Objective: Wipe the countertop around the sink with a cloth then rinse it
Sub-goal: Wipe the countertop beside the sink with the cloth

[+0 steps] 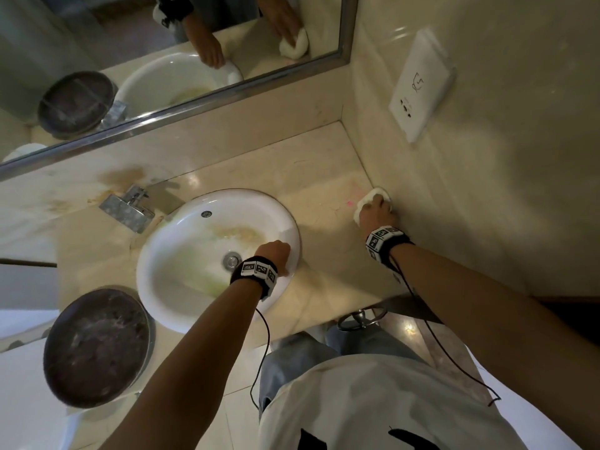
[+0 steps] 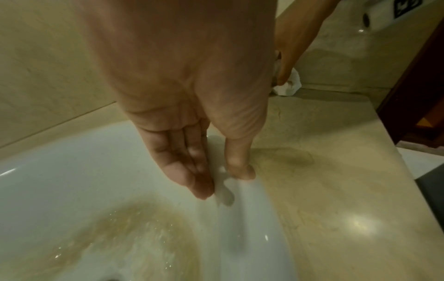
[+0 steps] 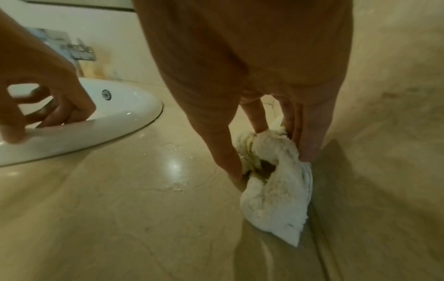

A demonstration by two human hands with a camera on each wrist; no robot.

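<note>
A crumpled white cloth [image 1: 373, 193] [image 3: 276, 199] lies on the beige marble countertop [image 1: 324, 177], right where it meets the right-hand wall. My right hand [image 1: 378, 212] [image 3: 271, 161] grips the cloth from above, thumb on one side and fingers on the wall side. The white oval sink [image 1: 181, 303] [image 3: 96, 133] has yellowish stains in its bowl. My left hand [image 1: 276, 254] [image 2: 223, 182] holds the sink's right rim, fingers inside the basin and thumb on top of the rim. A few water drops [image 3: 175, 167] lie on the counter left of the cloth.
A chrome faucet [image 1: 128, 207] stands behind the sink, with brown stains around it. A mirror [image 1: 162, 60] runs along the back wall. A wall socket plate [image 1: 418, 92] sits on the right wall. A round dark-lidded bin [image 1: 97, 345] is at the lower left, a towel ring [image 1: 360, 318] under the counter edge.
</note>
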